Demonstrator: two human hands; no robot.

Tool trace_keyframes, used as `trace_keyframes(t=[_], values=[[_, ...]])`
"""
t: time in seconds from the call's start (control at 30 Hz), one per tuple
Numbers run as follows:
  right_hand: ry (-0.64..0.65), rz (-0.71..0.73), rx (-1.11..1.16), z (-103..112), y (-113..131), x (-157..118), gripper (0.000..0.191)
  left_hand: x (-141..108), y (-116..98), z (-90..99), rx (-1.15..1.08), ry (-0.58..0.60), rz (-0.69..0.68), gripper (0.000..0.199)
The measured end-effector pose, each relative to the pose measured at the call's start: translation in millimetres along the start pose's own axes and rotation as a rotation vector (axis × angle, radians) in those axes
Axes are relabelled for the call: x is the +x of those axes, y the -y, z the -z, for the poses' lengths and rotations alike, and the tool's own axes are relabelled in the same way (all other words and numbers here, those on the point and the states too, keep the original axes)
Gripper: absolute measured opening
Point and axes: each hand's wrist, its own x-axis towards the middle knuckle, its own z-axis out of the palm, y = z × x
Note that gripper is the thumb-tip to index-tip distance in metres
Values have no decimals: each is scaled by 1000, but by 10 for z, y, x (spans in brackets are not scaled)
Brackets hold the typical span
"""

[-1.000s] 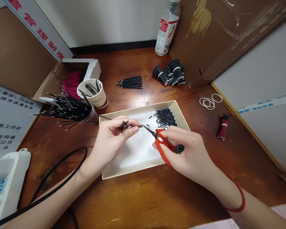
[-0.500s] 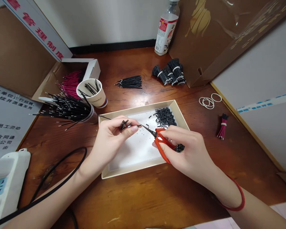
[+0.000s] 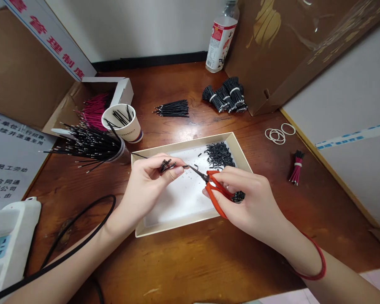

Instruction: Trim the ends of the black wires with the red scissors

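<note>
From my remote post I saw a plastic bottle (image 3: 220, 46) at the back of the wooden desk (image 3: 190, 270), rubber bands (image 3: 277, 136) toward its right, and a white power strip (image 3: 9, 240) at its front left corner.

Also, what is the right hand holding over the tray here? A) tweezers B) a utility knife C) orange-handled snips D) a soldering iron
C. The right hand grips orange-handled snips, with their narrow metal blades pointing toward the small bunch of black wires pinched in the left hand.
</note>
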Motion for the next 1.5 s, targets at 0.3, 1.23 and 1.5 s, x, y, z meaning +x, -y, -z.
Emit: trace_keyframes(t=[0.3, 1.23, 1.5], values=[[10, 16, 17, 9, 2, 14, 25, -3, 18, 10, -36, 14, -30, 12], [-37, -1, -16, -8, 10, 16, 14, -7, 12, -5, -29, 20, 5, 11], [-27, -15, -31, -16, 16, 7, 13, -5, 1, 2, -8, 5, -5, 8]])
